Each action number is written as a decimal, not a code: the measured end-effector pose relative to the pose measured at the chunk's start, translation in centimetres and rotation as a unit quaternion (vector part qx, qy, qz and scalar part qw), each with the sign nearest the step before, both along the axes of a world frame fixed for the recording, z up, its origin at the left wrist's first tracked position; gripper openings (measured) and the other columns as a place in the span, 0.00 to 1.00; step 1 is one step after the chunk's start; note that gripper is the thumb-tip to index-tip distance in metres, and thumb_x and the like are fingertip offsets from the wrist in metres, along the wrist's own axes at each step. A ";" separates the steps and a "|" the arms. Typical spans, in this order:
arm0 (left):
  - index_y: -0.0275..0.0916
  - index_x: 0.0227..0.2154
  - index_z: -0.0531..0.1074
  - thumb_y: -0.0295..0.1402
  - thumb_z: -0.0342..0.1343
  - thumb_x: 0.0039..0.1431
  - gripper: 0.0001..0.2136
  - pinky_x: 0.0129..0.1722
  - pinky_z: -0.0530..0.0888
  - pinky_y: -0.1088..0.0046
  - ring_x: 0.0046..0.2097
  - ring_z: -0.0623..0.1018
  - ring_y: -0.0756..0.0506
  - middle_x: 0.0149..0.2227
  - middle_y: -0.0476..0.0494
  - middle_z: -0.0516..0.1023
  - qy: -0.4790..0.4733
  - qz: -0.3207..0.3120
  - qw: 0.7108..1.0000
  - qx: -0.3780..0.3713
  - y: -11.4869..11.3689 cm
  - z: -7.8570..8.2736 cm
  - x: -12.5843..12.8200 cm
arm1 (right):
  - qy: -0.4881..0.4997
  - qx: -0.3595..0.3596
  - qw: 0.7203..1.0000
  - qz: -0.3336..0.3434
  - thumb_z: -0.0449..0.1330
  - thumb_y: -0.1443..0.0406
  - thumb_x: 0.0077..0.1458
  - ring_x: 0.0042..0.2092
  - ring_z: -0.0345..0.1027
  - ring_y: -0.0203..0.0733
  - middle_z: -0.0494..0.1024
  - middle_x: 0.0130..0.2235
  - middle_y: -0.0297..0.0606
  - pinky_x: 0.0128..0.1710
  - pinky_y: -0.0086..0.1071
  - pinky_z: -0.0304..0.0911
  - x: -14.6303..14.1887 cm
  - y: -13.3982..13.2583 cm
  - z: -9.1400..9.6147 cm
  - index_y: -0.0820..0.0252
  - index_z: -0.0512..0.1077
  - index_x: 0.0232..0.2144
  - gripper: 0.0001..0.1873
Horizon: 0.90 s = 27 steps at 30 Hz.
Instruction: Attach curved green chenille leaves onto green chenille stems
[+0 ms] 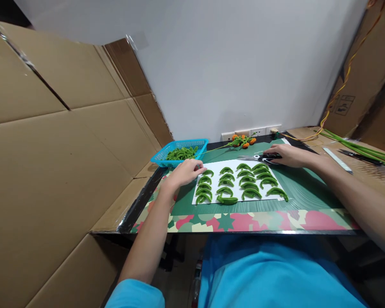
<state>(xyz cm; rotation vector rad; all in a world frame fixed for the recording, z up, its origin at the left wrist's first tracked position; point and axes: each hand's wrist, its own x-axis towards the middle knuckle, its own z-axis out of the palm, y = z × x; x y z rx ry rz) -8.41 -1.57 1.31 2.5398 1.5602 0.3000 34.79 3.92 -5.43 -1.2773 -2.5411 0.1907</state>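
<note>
Fuzzy green chenille crescents lie in approx 4 columns, humps toward the far wall, on a flat white sheet on the green mat. Scissors sit at the sheet's far edge, long axis L-R, steel blades pointing left, black handles under the right hand; fingers draped over them, gripping or resting – can't tell. Left hand, fingers loosely curled, is at the sheet's far-left corner, tips by a crescent; pinch unclear. Blue mesh plastic basket sits just behind
</note>
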 end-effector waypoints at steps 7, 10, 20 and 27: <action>0.41 0.29 0.73 0.45 0.47 0.72 0.19 0.30 0.57 0.68 0.29 0.70 0.44 0.28 0.45 0.75 -0.006 0.004 0.999 0.053 -0.4 0.1 0.7 | -0.003 0.005 1.000 0.007 0.60 0.57 0.62 0.42 0.78 0.52 0.81 0.45 0.46 0.40 0.39 0.70 -0.1 0.0 0.1 0.55 0.81 0.51 0.19; 0.41 0.31 0.75 0.45 0.48 0.72 0.18 0.31 0.58 0.69 0.30 0.71 0.44 0.29 0.45 0.77 -0.013 0.003 0.998 0.054 -0.3 0.1 0.6 | -0.012 0.009 1.000 0.011 0.59 0.56 0.63 0.41 0.78 0.50 0.82 0.45 0.45 0.40 0.38 0.69 -0.2 -0.1 0.2 0.53 0.82 0.51 0.19; 0.41 0.29 0.74 0.45 0.49 0.72 0.19 0.30 0.57 0.69 0.28 0.69 0.45 0.25 0.46 0.73 -0.002 -0.006 0.998 0.055 0.5 -0.1 0.5 | -0.002 0.010 1.000 0.018 0.61 0.57 0.62 0.45 0.77 0.53 0.81 0.47 0.46 0.47 0.42 0.70 -0.2 -0.3 0.7 0.53 0.81 0.54 0.21; 0.41 0.46 0.77 0.43 0.48 0.72 0.16 0.31 0.60 0.70 0.28 0.71 0.46 0.27 0.49 0.74 -0.011 0.002 0.998 0.067 0.0 0.3 0.8 | 0.007 0.022 1.000 -0.007 0.57 0.52 0.66 0.48 0.76 0.55 0.80 0.50 0.51 0.50 0.43 0.69 0.2 0.0 0.7 0.59 0.81 0.55 0.25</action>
